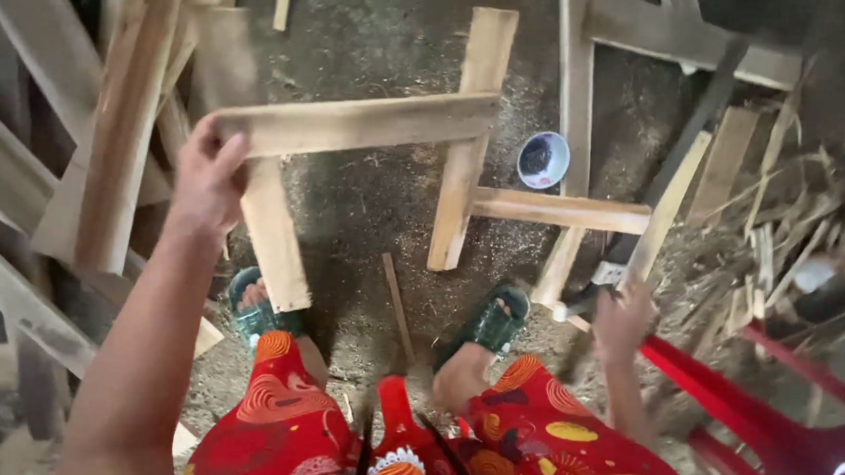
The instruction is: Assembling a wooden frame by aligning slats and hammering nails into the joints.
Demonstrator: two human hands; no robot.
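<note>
On a dirt floor strewn with sawdust, seen from above by a seated person. At far left, a stack of loose planks leans beside the work. The left hand is clenched on the end of the wooden frame, fingers wrapped over the top rail and thumb behind, holding that end raised; the frame's two legs run down toward the feet in green sandals, and a lower rail juts to the right. Beyond the frame, a small white bowl with dark contents stands on the ground. The right hand hangs low beside a hammer lying among offcuts; motion blur hides whether its fingers are closed or released. At right, a red plastic chair lies tipped next to a pile of splinters.

Hazards, as judged: held at one end only, the frame could twist or drop onto the exposed toes; its joints may rack under that leverage; rough edges invite splinters; a swing of the frame could upset the bowl.
</note>
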